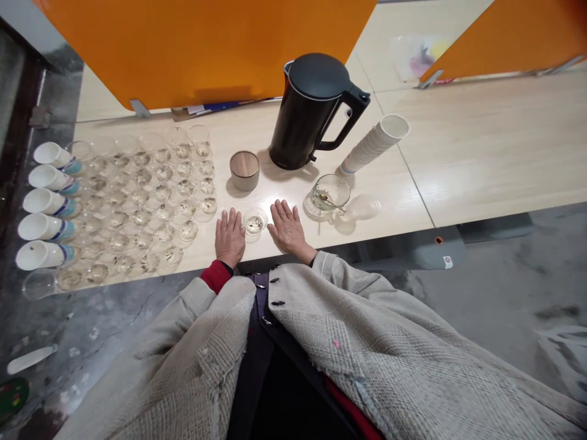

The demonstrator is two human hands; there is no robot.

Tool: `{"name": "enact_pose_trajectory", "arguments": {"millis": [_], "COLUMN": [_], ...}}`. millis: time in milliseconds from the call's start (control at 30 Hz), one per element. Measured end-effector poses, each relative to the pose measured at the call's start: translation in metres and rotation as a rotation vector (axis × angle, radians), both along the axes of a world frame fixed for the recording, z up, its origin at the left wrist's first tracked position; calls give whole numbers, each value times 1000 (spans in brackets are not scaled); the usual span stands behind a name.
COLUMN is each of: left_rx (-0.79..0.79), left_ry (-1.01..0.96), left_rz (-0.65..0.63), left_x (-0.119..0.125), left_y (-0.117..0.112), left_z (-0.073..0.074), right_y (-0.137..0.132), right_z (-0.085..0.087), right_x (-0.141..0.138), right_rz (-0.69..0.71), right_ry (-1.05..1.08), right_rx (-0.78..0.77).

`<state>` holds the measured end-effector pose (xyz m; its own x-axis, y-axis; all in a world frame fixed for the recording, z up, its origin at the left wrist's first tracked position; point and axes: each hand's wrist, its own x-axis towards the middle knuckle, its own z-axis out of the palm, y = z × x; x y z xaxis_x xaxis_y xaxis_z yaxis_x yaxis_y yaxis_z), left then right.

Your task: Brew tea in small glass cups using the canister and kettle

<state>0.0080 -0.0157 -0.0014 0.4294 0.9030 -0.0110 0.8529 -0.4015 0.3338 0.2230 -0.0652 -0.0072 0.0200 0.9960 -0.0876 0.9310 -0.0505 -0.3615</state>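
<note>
My left hand (230,238) lies flat on the table, fingers stretched forward, holding nothing. On the other side of a small clear plastic cup (255,223), my right hand (287,227) also rests flat with its fingers extended. Dark flakes like dry tea leaves lie at the bottom of that cup. To the right of my right hand is a ribbed glass bowl (334,192) with a spoon (331,202) in it. A round grey canister (244,171) with a wood-look lid sits beyond the cup.
Rows of clear cups (139,217) holding dark flakes fill the table's left side, with several white paper cups (40,227) at their edge. A black kettle (305,116) and a leaning stack of paper cups (376,143) stand farther back. Orange partitions (206,49) rise behind.
</note>
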Motion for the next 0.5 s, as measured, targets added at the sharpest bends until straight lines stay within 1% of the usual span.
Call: {"name": "enact_pose_trajectory", "arguments": {"millis": [200,500], "left_rx": [8,9], "left_ry": [14,40], "left_rz": [-4,-11], "left_x": [0,0], "left_y": [0,1], "left_z": [0,-2], "right_y": [-1,-1], "right_z": [1,-14], "right_x": [0,3], "right_rz": [-3,5], "right_ry": [-24,-46], "right_rx": [-4,45]}}
